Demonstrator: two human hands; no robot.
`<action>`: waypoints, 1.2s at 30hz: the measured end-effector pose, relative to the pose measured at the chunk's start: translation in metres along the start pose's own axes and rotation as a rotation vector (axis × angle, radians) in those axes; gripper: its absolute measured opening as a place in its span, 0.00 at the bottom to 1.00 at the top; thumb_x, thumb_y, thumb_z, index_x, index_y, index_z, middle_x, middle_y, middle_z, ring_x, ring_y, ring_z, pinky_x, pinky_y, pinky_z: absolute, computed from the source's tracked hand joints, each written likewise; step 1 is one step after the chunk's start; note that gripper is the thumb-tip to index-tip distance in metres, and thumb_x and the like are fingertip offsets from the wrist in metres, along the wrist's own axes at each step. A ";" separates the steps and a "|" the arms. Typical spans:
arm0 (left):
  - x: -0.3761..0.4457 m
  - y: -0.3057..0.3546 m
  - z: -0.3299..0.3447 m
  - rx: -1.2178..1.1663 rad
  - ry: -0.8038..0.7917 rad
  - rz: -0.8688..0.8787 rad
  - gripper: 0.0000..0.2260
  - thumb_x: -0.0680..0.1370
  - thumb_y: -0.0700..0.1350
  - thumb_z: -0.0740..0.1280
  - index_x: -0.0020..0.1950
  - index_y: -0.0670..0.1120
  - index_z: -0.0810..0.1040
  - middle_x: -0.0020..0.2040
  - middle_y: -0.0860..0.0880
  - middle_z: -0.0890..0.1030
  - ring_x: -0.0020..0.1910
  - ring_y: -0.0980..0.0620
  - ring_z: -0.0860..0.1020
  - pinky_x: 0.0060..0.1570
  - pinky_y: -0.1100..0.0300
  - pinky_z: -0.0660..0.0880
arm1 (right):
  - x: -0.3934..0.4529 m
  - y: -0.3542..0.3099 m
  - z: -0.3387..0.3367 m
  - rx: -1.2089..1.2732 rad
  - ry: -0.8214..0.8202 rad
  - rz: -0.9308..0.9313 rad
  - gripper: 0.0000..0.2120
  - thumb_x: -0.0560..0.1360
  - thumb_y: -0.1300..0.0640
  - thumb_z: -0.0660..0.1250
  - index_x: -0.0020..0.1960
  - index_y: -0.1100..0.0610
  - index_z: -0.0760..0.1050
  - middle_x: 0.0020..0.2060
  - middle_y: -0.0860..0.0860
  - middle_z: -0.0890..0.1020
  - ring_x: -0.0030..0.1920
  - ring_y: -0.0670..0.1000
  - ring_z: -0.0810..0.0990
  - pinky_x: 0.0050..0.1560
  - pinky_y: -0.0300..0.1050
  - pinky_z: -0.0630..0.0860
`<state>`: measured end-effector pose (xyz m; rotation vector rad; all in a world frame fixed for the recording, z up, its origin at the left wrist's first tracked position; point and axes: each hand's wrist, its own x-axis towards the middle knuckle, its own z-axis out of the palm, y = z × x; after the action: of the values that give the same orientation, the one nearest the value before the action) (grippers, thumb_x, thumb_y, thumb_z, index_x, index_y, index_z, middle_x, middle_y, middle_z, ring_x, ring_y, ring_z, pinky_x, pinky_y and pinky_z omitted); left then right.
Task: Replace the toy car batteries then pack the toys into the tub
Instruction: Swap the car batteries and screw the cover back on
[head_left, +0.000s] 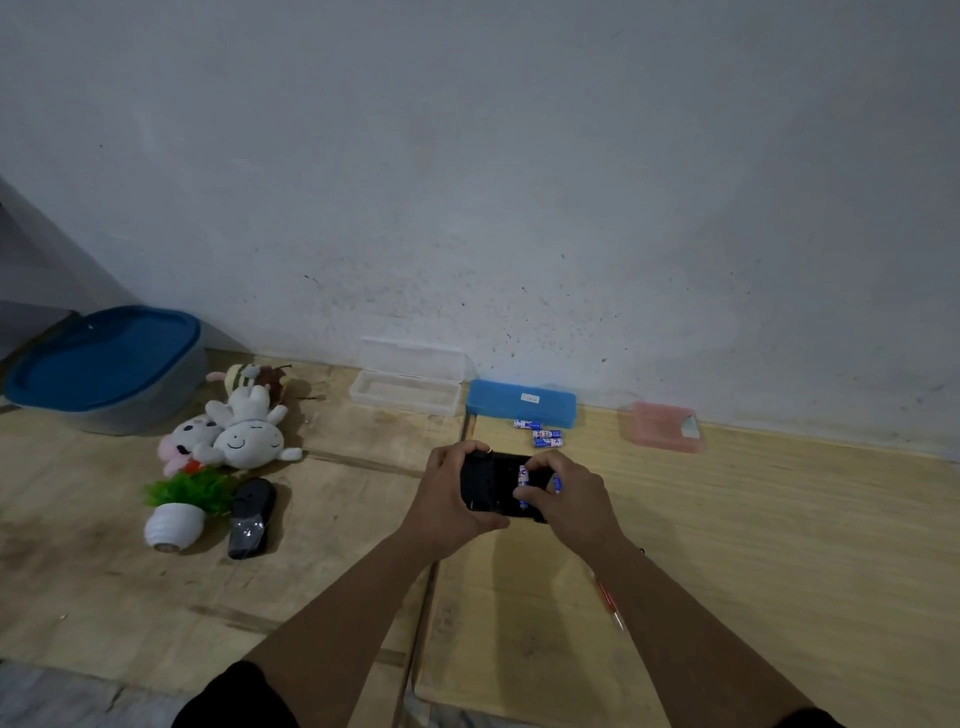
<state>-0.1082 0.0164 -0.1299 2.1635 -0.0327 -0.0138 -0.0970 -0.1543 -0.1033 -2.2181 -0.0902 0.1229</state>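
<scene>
Head view: both forearms reach out over the wood floor (727, 545). The left hand (447, 499) grips the black car (493, 483) by its left end, fingers curled round it. The right hand (566, 501) pinches a battery (522, 480) at the car's open underside — how far it's seated is hidden by fingers. Spare batteries (543, 435) lie just beyond, by the blue case (521, 402). The lidded tub (106, 366) sits far left — plushies (234, 431) beside it.

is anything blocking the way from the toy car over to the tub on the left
Yes. The tub has its blue lid on, so nothing can go in yet. The plush toys and the potted plant lie on the floor between the toy car and the tub.
</scene>
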 end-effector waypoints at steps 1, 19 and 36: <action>0.000 0.001 -0.001 -0.002 -0.001 0.003 0.38 0.60 0.44 0.81 0.64 0.55 0.66 0.60 0.51 0.65 0.55 0.56 0.71 0.51 0.73 0.68 | 0.000 0.000 -0.001 -0.023 -0.001 -0.001 0.10 0.71 0.55 0.71 0.50 0.53 0.75 0.46 0.50 0.80 0.44 0.53 0.79 0.45 0.53 0.80; -0.011 -0.003 0.006 -0.014 0.005 -0.014 0.37 0.59 0.43 0.81 0.63 0.53 0.67 0.59 0.52 0.66 0.54 0.56 0.71 0.48 0.78 0.67 | -0.003 -0.008 0.005 -0.200 -0.026 -0.063 0.12 0.72 0.50 0.69 0.43 0.53 0.67 0.43 0.49 0.70 0.42 0.49 0.72 0.35 0.33 0.65; -0.007 0.004 -0.010 0.019 -0.004 -0.075 0.39 0.60 0.45 0.81 0.66 0.52 0.66 0.60 0.50 0.66 0.55 0.54 0.72 0.54 0.68 0.69 | -0.007 -0.006 0.005 0.090 -0.044 -0.139 0.10 0.75 0.61 0.63 0.56 0.53 0.73 0.47 0.48 0.77 0.45 0.48 0.78 0.38 0.35 0.76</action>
<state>-0.1152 0.0224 -0.1212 2.1831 0.0457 -0.0610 -0.1051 -0.1474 -0.1014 -2.1120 -0.2581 0.0968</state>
